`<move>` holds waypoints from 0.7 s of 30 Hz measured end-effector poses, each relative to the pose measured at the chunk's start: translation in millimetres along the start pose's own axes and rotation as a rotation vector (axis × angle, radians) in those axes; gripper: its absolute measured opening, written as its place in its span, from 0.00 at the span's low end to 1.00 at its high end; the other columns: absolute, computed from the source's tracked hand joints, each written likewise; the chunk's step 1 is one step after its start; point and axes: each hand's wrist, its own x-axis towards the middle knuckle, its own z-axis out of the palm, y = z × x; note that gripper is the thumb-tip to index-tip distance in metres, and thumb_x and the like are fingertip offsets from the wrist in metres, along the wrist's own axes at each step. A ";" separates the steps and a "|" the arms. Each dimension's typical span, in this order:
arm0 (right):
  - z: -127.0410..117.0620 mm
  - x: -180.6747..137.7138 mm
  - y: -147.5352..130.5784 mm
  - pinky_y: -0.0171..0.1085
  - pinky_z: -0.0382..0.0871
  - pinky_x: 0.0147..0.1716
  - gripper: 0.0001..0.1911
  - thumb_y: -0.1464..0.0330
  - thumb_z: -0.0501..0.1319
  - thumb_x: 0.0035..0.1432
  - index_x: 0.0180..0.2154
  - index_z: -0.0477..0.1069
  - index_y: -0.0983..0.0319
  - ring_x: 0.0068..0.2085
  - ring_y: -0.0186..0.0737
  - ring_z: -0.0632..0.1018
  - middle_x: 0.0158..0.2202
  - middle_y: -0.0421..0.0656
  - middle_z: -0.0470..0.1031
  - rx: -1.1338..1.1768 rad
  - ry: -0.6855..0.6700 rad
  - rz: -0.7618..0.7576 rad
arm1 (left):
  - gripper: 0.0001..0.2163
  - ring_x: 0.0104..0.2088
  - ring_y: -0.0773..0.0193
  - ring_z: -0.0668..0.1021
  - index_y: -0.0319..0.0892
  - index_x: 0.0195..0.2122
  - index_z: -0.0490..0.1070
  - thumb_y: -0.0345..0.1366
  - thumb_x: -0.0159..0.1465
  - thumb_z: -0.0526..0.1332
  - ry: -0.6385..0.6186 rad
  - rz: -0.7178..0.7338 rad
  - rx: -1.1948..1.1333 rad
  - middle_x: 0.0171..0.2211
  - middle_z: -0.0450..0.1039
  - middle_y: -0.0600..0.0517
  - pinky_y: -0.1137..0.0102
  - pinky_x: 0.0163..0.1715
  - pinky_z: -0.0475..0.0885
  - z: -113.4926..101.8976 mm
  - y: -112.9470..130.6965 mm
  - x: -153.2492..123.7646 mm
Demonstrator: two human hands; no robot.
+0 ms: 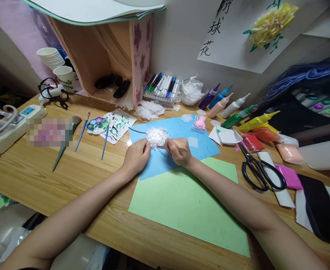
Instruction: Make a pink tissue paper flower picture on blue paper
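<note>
A fluffy white flower of many thin petals lies over a blue sheet, a thin dark stem running out to its upper left. My left hand is closed against the flower's lower left edge, thumb and fingertips pinching it. From the right, my right hand grips a thin light-brown stick whose tip reaches the flower's lower right petals. Its exact kind I cannot make out. Below both hands a light green sheet overlaps the blue one.
Black-handled scissors and clay packets lie at right. Paint bottles lean behind, near a marker set and a bowl of tissue. Paintbrushes, a palette and a power strip are at left.
</note>
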 end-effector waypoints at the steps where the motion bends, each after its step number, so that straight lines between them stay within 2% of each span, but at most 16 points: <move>1: 0.0 -0.3 0.9 0.34 0.59 0.21 0.25 0.63 0.41 0.65 0.17 0.57 0.59 0.17 0.33 0.65 0.14 0.40 0.61 0.002 0.021 -0.007 | 0.14 0.26 0.64 0.68 0.43 0.23 0.57 0.37 0.66 0.45 0.003 0.003 -0.003 0.23 0.66 0.53 0.69 0.27 0.56 -0.2 -0.1 0.0; 5: -1.4 -1.2 5.4 0.35 0.58 0.21 0.25 0.63 0.41 0.65 0.16 0.52 0.59 0.17 0.33 0.63 0.13 0.39 0.58 0.052 0.096 -0.005 | 0.14 0.26 0.64 0.68 0.43 0.23 0.57 0.37 0.66 0.45 0.007 0.004 -0.014 0.23 0.65 0.53 0.69 0.26 0.56 0.0 -0.5 -0.8; 11: 0.3 -0.6 7.7 0.34 0.58 0.21 0.25 0.63 0.40 0.66 0.16 0.53 0.59 0.17 0.32 0.63 0.14 0.39 0.58 0.067 0.003 -0.037 | 0.14 0.25 0.64 0.67 0.43 0.22 0.56 0.37 0.66 0.46 0.003 0.008 -0.023 0.22 0.64 0.54 0.69 0.25 0.55 -0.4 0.0 -0.6; 21: 4.5 -2.0 10.2 0.35 0.58 0.22 0.24 0.63 0.40 0.66 0.17 0.53 0.59 0.18 0.33 0.63 0.14 0.39 0.57 0.048 0.058 -0.002 | 0.13 0.31 0.61 0.72 0.43 0.27 0.61 0.36 0.67 0.44 -0.038 0.039 0.123 0.29 0.70 0.50 0.68 0.28 0.58 0.4 1.3 0.3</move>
